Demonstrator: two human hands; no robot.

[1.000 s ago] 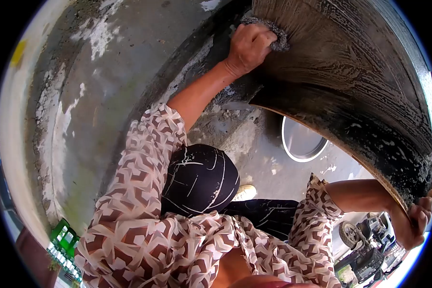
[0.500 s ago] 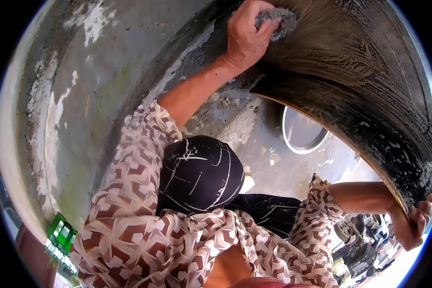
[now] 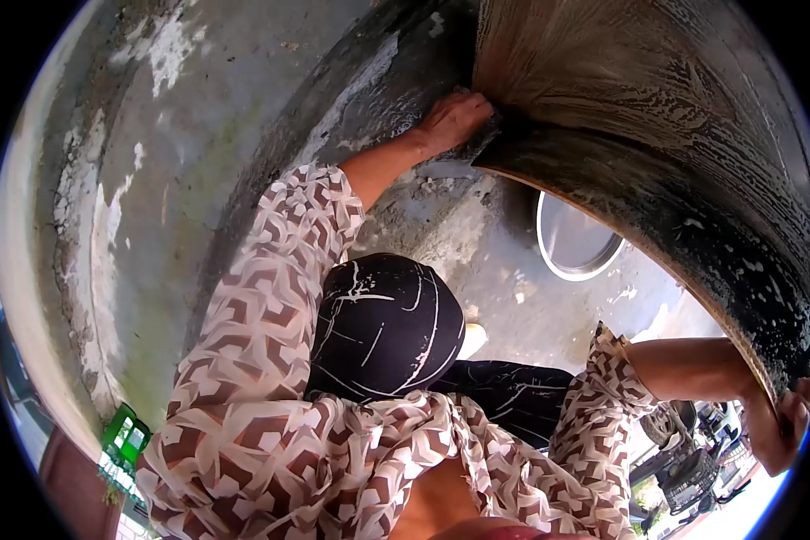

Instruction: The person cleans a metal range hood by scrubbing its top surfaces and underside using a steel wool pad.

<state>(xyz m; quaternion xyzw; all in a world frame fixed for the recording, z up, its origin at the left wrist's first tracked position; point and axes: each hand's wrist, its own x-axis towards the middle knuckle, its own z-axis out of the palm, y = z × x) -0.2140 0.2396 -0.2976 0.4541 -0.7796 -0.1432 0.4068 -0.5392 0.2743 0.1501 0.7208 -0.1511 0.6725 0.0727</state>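
A large dark board [image 3: 621, 99], brown and black with a streaky, wet-looking face, rises at the upper right. Its thin brown edge runs down to the right. My left hand [image 3: 454, 121] is closed low against the board's far left corner, beside the grey wall. The steel wool scourer seen in it a moment earlier is now hidden behind the fingers. At the far right, my right hand [image 3: 794, 414] is wrapped round the board's near edge, its fingers partly cut off by the lens border.
A round metal basin [image 3: 544, 241] lies on the stained grey floor [image 3: 504, 279] beyond the board's edge. My knee [image 3: 387, 324] is bent up between my arms. A green plastic object [image 3: 126, 435] stands lower left; parked bikes [image 3: 688, 468] show lower right.
My left hand has moved down and slightly left over the board, from its upper face to the lower corner, and the scourer has gone out of sight. My right hand keeps its hold.
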